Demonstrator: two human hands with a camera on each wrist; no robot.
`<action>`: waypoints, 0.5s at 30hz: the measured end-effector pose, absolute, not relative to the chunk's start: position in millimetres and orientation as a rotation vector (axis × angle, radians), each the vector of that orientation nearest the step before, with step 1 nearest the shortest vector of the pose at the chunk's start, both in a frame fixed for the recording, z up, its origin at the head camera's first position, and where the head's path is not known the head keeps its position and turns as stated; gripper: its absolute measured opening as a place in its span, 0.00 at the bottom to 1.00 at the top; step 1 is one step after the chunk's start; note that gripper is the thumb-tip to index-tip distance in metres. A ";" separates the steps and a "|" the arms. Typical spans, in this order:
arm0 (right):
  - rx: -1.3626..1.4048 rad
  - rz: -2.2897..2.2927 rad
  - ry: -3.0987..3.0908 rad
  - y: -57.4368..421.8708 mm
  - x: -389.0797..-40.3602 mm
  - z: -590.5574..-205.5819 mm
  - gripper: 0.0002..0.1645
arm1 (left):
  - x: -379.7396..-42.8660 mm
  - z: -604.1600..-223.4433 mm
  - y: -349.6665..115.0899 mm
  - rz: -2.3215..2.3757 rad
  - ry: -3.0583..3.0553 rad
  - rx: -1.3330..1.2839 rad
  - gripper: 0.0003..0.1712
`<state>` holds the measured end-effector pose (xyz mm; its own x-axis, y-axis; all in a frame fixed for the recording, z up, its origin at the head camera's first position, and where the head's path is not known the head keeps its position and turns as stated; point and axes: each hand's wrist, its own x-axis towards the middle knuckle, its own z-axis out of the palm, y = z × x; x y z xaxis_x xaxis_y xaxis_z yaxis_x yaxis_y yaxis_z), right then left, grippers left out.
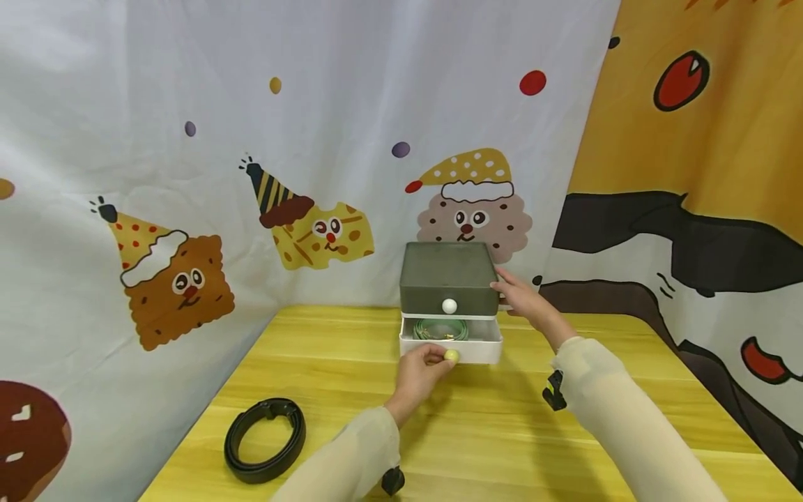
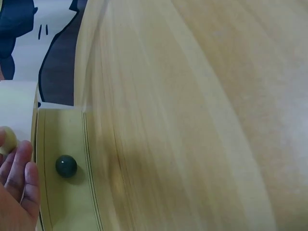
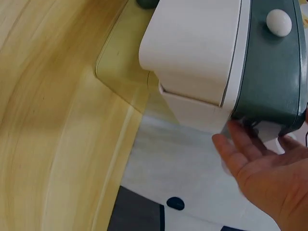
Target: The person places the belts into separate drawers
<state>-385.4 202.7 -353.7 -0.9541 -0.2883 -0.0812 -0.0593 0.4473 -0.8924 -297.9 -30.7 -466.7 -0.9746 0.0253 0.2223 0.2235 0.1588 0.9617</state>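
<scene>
With the left hand (image 1: 414, 376), pinching the yellow knob (image 1: 452, 355) between thumb and fingers at the front of the box (image 1: 448, 266); with the right hand (image 1: 525, 298), touching the right side of the box, fingers held out fairly straight. Can see behind the box a broad white cloth (image 1: 351, 70) printed with cartoon snacks in party hats, turning to orange and black off to the right. Find under the box, and spreading forward from it, a yellow wood-grained table (image 1: 351, 387). Note two pale sleeves (image 1: 617, 401) reaching in from in front of the box. Next in size, the box itself, upright, dark green on top. Then, pulled out from the front of the box, a white drawer (image 1: 483, 351). See, well apart from the box, to its left and nearer, a rolled black belt (image 1: 266, 472). Inside the white drawer of the box, a coil of green cord (image 1: 419, 329) with small gold ends. Smallest on the front of the box, a white knob (image 1: 449, 306) above the drawer and a dark green knob (image 2: 66, 166) below it.
</scene>
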 end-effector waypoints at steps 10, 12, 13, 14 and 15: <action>-0.408 -1.168 2.699 205.9 -391.4 -345.7 0.58 | -312.1 -467.6 -29.1 -1.955 -2.240 -0.243 0.09; -0.414 -1.107 2.726 205.2 -393.7 -343.7 0.60 | -314.2 -468.1 -29.5 -1.956 -2.242 -0.248 0.08; -0.410 -1.088 2.731 205.1 -395.0 -342.8 0.60 | -315.0 -467.9 -29.9 -1.959 -2.246 -0.247 0.08; -0.410 -1.071 2.731 205.0 -396.3 -341.8 0.61 | -315.9 -467.9 -30.3 -1.963 -2.248 -0.245 0.08; -0.405 -1.062 2.726 204.9 -397.6 -341.0 0.61 | -316.7 -467.9 -30.8 -1.960 -2.252 -0.246 0.08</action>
